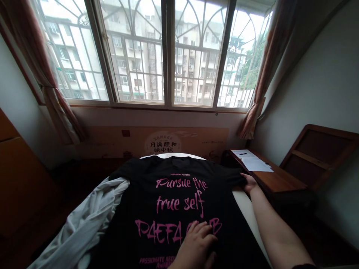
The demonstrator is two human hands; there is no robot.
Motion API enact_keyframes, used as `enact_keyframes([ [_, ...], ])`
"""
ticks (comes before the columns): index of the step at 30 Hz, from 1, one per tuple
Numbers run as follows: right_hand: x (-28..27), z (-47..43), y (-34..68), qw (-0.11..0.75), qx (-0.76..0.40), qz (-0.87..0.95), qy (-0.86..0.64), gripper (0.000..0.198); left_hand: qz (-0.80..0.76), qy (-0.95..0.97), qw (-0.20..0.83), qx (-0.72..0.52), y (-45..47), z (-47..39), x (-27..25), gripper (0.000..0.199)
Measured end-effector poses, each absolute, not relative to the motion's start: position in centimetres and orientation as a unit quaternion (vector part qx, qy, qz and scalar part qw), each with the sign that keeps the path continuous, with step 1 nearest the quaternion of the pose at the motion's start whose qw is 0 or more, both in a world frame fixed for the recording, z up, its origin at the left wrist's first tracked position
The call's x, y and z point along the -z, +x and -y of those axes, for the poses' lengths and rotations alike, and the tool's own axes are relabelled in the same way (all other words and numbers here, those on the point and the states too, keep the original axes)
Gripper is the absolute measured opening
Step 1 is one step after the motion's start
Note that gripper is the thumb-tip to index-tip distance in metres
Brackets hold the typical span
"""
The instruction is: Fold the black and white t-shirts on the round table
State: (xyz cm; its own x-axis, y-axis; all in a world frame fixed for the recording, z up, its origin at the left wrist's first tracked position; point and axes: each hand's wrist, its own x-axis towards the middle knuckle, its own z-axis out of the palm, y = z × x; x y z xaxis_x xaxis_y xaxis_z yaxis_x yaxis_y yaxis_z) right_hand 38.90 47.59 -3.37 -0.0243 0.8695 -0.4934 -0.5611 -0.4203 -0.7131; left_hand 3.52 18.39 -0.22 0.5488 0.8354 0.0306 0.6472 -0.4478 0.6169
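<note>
A black T-shirt (pixel 179 213) with pink lettering lies spread out, its neckline toward the window. My left hand (pixel 198 241) rests on the lower print, fingers slightly bent and apart, holding nothing. At the end of the shirt's right-side sleeve, my right hand (pixel 249 183) has its fingers closed on the hem; the fingertips are partly hidden. Under the shirt is a white padded surface (pixel 246 207), visible along the right side and at the far end. A crumpled light grey cloth (pixel 92 215) hangs along the left side, touching the shirt.
To the right, a wooden table (pixel 283 181) holds papers (pixel 256 163) and a pen (pixel 242 154). A brown framed panel (pixel 316 157) leans by the wall. Ahead are a barred window (pixel 168 56), tied curtains (pixel 56 108) and a printed box-like panel (pixel 190 138).
</note>
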Motion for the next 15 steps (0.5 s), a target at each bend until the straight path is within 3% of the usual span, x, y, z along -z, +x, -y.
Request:
enact_keyframes([
  [9,1.5,-48.1,36.8,0.635,-0.632,0.17,-0.412,0.033,-0.448,0.83,0.278,-0.182,3.5,-18.0,-0.4,0.041],
  [15,0.6,-47.1,35.1,0.638,-0.604,0.244,-0.411,0.038,-0.446,0.831,0.275,-0.186,3.5,-18.1,-0.2,0.042],
])
